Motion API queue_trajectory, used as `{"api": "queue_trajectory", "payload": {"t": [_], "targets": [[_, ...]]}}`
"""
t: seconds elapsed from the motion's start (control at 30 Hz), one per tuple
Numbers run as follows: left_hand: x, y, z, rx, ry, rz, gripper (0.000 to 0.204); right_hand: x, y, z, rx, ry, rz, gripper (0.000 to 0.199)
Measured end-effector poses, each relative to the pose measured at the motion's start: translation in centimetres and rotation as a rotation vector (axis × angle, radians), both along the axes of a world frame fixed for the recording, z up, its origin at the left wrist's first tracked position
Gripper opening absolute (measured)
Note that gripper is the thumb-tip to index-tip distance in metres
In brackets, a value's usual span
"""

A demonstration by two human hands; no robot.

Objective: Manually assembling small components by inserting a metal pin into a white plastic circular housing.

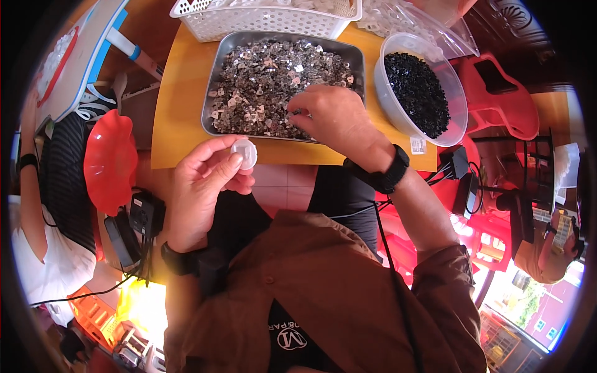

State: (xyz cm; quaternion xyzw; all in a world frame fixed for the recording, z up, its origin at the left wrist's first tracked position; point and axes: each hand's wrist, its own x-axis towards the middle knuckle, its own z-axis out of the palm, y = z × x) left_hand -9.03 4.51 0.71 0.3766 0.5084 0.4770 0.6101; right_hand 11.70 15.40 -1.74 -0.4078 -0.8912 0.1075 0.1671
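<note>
Between the thumb and fingers of my left hand (208,168) is a small round white plastic piece (245,154), held up just off the table's near edge. My right hand (333,118) is over the near right part of a metal tray (214,121), its fingers pinched together among the parts. Small silvery metal pieces (267,81) fill the tray in a heap. Whether a metal piece sits in that pinch is too hidden to tell.
On the yellow table (180,118) a clear round tub (460,118) of small black parts stands right of the tray. A white perforated basket (267,23) with clear pieces is behind it. Red chairs (504,93) stand at right; a person in white (56,267) is at left.
</note>
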Motion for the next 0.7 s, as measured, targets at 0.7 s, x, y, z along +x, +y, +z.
{"api": "queue_trajectory", "payload": {"t": [0.7], "targets": [[2.9, 1.3, 0.5, 0.016, -0.06, -0.045, 0.029, 3.7, -4.3, 2.5, -0.812, 1.165, -0.123, 0.008]]}}
